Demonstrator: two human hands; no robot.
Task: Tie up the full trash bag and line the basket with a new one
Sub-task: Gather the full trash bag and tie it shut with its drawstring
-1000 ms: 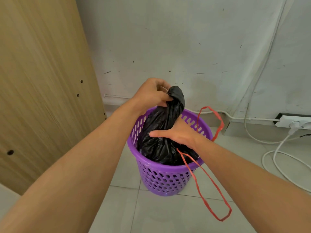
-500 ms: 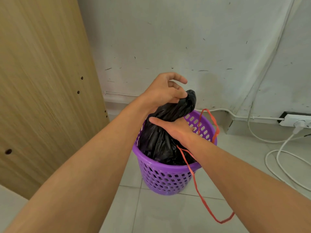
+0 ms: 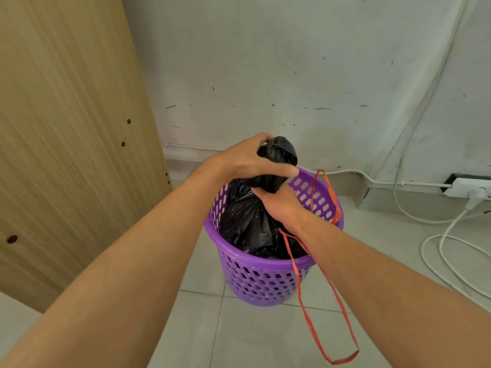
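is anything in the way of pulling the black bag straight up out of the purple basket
Nothing visible. The black bag sits in the open-topped purple basket, both hands on its gathered neck: left hand above, right hand below. The red string hangs outside the rim.

Scuffed wall point(image 3: 292, 62) (wooden panel point(image 3: 66, 128) leftward)
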